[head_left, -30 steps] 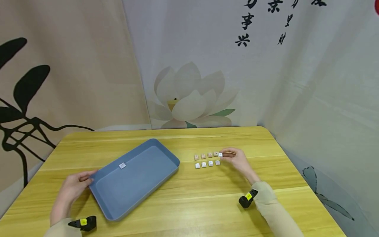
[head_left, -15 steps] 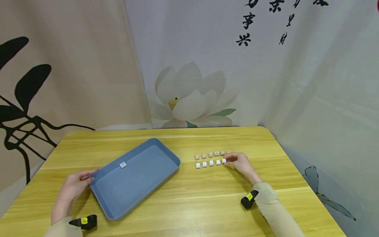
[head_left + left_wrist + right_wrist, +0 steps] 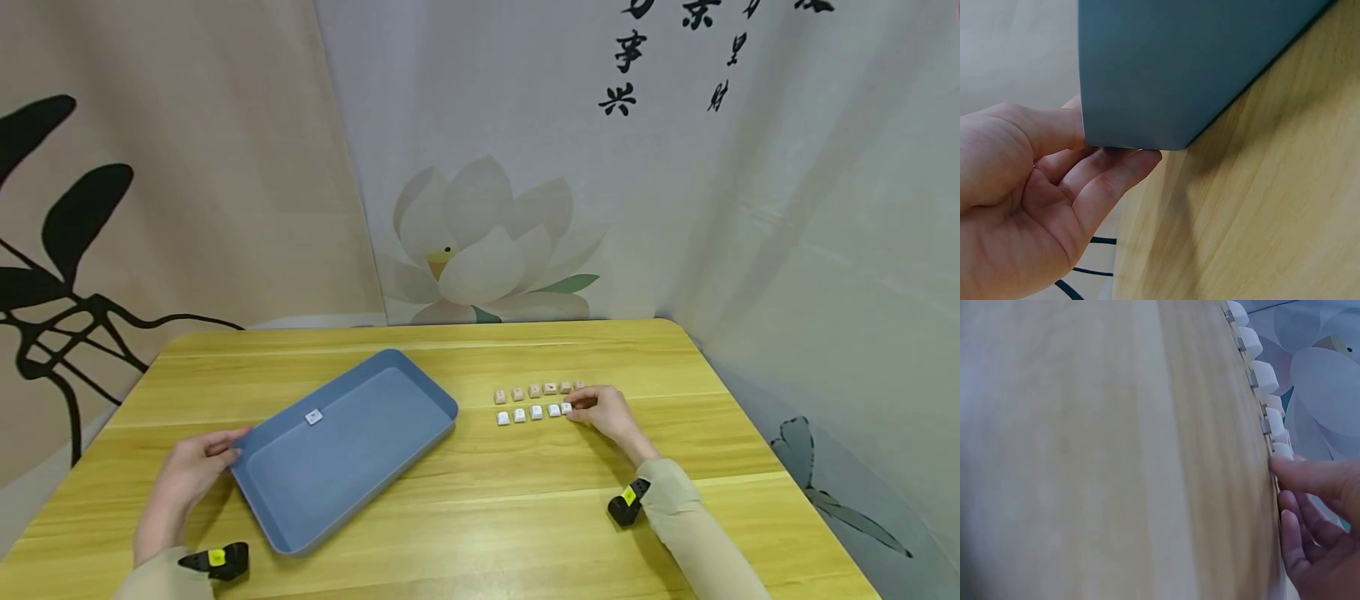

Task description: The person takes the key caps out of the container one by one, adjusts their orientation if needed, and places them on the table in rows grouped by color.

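Observation:
At the right end of the near row, my right hand point(image 3: 606, 412) pinches a white keycap point(image 3: 566, 408) between thumb and fingers, close beside the neighbouring white keycap point(image 3: 554, 410). In the right wrist view the thumb and fingertips of the right hand point(image 3: 1316, 512) are at the row's end, and white keycaps point(image 3: 1265, 377) line up along the table. My left hand point(image 3: 193, 468) grips the left corner of the blue tray point(image 3: 273, 533). From the left wrist, fingers of the left hand point(image 3: 1054, 181) reach under the tray's edge. One white keycap point(image 3: 313, 416) with a dark mark lies inside the tray.
Behind the white row runs a second row of beige keycaps point(image 3: 534, 390), its right end partly covered by the right hand. Both rows stand on the wooden table point(image 3: 480, 517), right of the tray. A printed curtain point(image 3: 487, 125) hangs behind the table.
My right hand has brought the white keycap down from beside the far row to the near row's end, then slightly left against its neighbour. My left hand stays at the tray corner.

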Demonstrator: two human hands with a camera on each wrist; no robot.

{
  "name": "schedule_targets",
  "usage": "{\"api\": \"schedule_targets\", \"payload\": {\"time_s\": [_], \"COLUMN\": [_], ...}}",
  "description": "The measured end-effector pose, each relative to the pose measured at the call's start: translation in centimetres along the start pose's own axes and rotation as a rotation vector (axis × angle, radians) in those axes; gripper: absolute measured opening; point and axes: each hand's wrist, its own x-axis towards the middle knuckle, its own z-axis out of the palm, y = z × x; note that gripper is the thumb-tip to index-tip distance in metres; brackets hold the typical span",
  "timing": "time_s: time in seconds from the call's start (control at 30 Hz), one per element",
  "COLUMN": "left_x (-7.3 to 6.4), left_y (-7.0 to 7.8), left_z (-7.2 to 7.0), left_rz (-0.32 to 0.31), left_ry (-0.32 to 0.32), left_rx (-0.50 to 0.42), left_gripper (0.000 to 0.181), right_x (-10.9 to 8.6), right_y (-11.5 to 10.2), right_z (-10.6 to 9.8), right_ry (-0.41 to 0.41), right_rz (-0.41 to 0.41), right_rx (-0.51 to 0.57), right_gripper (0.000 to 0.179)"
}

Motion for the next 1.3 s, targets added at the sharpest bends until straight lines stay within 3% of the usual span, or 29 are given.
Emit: {"api": "schedule_targets", "payload": {"time_s": [0.63, 0.87, 1.1, 1.3], "left_x": [0.0, 0.0, 0.0, 0.0], "left_y": [0.3, 0.3, 0.2, 0.1], "left_z": [0.1, 0.2, 0.2, 0.2], "left_rz": [-0.017, -0.006, 0.021, 0.033], "left_ry": [-0.004, 0.002, 0.013, 0.017], "left_rx": [-0.018, -0.018, -0.013, -0.013], "left_gripper": [0.043, 0.043, 0.042, 0.042], "right_x": [0.0, -0.6, -0.3, -0.4], "right_y": [0.3, -0.1, 0.0, -1.5], "right_z": [-0.3, -0.7, -0.7, -1.1], "right_ry": [0.005, 0.014, -0.008, 0.072], "right_rz": [-0.019, -0.094, -0.024, -0.063], "right_rx": [-0.008, 0.021, 0.005, -0.049], "right_gripper": [0.021, 0.017, 0.024, 0.028]}}
